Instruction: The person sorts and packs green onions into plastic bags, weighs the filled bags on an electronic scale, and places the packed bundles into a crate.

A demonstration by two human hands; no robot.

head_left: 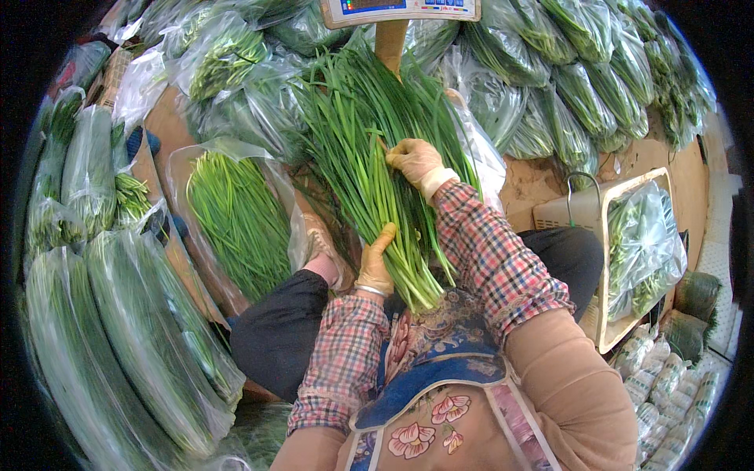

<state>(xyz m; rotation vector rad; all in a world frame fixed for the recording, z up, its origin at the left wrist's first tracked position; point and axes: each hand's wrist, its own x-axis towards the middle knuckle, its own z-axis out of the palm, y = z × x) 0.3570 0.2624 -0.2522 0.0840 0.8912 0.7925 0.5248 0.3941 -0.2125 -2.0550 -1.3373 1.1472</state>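
Note:
A large bunch of garlic chives (369, 165) lies slanting across my lap, its pale stem ends toward my apron and its long green leaves fanned out away from me. Around the lower stems my left hand (375, 265), in a thin yellowish glove, is closed with the thumb on top. My right hand (420, 166), gloved the same way, is over the middle of the bunch with its fingers pinched together on the leaves. What exactly sits between those fingertips is partly hidden. More loose chives spread beneath the right forearm.
Left of my leg, an open clear bag (239, 224) holds cut chives. Long bagged greens (145, 337) line the left side, and more bagged bundles (577, 94) are piled at the back right. A digital scale (400, 11) stands ahead. At right is a plastic crate (601, 334) with bagged greens.

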